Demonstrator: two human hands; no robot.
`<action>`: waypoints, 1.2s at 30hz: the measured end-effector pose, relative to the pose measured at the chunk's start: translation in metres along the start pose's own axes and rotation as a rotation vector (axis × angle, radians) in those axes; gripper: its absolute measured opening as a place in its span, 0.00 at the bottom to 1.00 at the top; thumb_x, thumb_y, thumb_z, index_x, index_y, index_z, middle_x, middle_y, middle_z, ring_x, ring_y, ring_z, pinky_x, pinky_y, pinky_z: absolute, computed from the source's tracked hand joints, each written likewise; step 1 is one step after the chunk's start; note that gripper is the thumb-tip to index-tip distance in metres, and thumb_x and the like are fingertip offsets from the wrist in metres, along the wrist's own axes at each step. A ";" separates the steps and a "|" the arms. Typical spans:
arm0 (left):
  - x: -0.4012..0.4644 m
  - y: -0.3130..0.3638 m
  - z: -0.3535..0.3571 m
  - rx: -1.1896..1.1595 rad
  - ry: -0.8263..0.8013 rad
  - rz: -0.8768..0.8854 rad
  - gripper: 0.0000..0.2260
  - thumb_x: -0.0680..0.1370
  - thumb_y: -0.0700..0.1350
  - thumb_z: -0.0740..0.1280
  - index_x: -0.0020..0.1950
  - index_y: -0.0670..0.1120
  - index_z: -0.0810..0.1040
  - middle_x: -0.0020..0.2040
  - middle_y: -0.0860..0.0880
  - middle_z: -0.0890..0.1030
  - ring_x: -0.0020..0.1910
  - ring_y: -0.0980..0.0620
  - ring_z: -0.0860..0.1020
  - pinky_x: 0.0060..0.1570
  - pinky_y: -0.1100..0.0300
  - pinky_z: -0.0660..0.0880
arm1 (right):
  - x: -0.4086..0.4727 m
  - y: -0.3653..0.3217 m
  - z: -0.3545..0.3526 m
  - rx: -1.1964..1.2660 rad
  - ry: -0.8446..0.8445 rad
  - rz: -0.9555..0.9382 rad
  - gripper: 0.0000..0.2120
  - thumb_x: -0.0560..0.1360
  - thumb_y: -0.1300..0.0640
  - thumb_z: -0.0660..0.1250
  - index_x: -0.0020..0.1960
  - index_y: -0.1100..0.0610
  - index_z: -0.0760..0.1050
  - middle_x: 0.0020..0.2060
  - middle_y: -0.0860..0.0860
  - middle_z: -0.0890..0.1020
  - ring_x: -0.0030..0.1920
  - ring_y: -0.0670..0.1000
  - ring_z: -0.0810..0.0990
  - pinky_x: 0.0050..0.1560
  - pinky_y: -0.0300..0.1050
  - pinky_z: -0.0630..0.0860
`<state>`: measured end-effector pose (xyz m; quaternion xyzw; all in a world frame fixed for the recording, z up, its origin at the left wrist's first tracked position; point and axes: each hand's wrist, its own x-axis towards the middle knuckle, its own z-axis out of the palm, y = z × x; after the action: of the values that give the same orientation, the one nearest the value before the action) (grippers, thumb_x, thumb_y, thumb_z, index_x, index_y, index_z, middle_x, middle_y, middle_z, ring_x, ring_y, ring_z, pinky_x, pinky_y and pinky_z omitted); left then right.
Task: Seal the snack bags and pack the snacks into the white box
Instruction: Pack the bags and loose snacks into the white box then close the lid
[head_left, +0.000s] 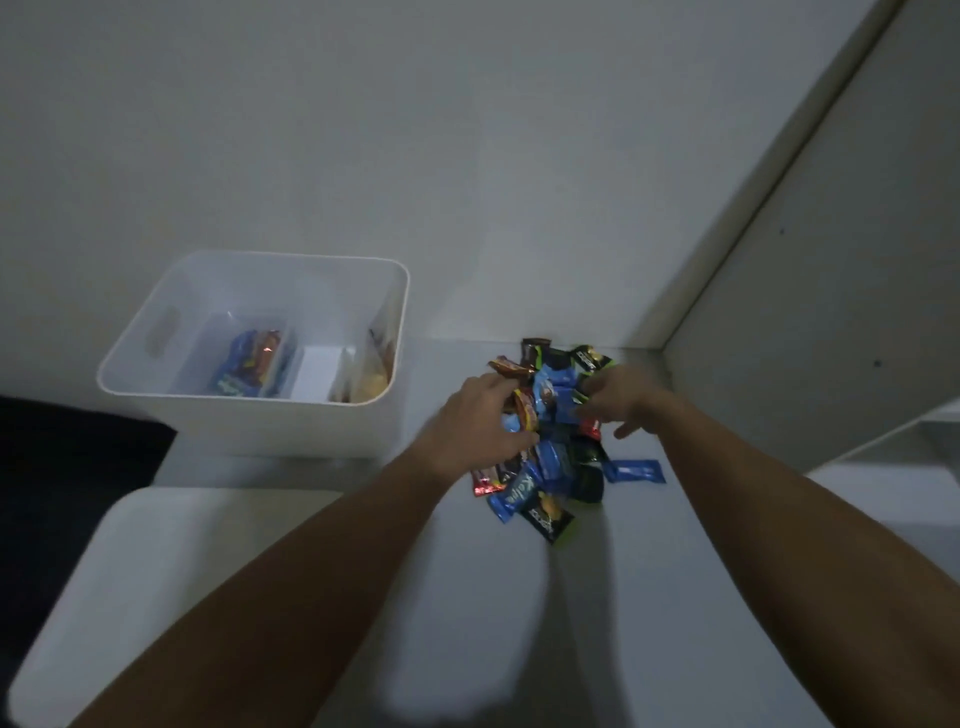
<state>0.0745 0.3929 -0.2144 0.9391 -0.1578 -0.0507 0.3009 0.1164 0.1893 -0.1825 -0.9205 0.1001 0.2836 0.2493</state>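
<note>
A heap of small snack packets (553, 457) in blue, black and red wrappers lies on the white table near the back wall. My left hand (480, 415) grips the heap's left side, its fingers curled round several packets. My right hand (621, 402) holds the right side of the heap, fingers curled over black and blue packets. The white box (260, 415) stands to the left of the heap. Inside it are a clear bag of blue and red snacks (249, 366), a white carton and a bag of yellowish snacks (371, 376).
A single blue packet (636, 471) lies apart, right of the heap. A white lid or tray (156, 571) sits at the front left of the table. A wall panel rises on the right, with a white shelf (893, 457) below it. Dark floor shows at far left.
</note>
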 end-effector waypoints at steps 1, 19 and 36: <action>-0.002 -0.002 0.016 0.023 -0.043 -0.030 0.32 0.66 0.61 0.72 0.67 0.51 0.70 0.65 0.46 0.73 0.62 0.44 0.71 0.61 0.49 0.71 | 0.001 0.012 0.005 -0.055 0.011 -0.008 0.24 0.71 0.52 0.74 0.63 0.61 0.73 0.54 0.57 0.78 0.53 0.57 0.79 0.49 0.51 0.81; -0.026 -0.041 0.163 0.251 0.038 -0.163 0.45 0.62 0.72 0.64 0.74 0.52 0.62 0.75 0.43 0.60 0.74 0.39 0.55 0.68 0.34 0.53 | 0.059 0.121 0.119 -0.387 0.199 -0.401 0.36 0.69 0.30 0.63 0.73 0.36 0.55 0.78 0.54 0.44 0.76 0.63 0.46 0.69 0.74 0.50; -0.018 -0.045 0.140 0.053 0.089 -0.300 0.25 0.69 0.40 0.71 0.65 0.45 0.72 0.56 0.43 0.76 0.58 0.44 0.73 0.49 0.51 0.73 | 0.052 0.117 0.140 -0.261 0.400 -0.500 0.15 0.78 0.52 0.62 0.64 0.49 0.71 0.57 0.54 0.73 0.55 0.55 0.69 0.54 0.50 0.67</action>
<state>0.0425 0.3564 -0.3540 0.9611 -0.0036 -0.0491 0.2718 0.0545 0.1592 -0.3593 -0.9781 -0.1186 0.0379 0.1668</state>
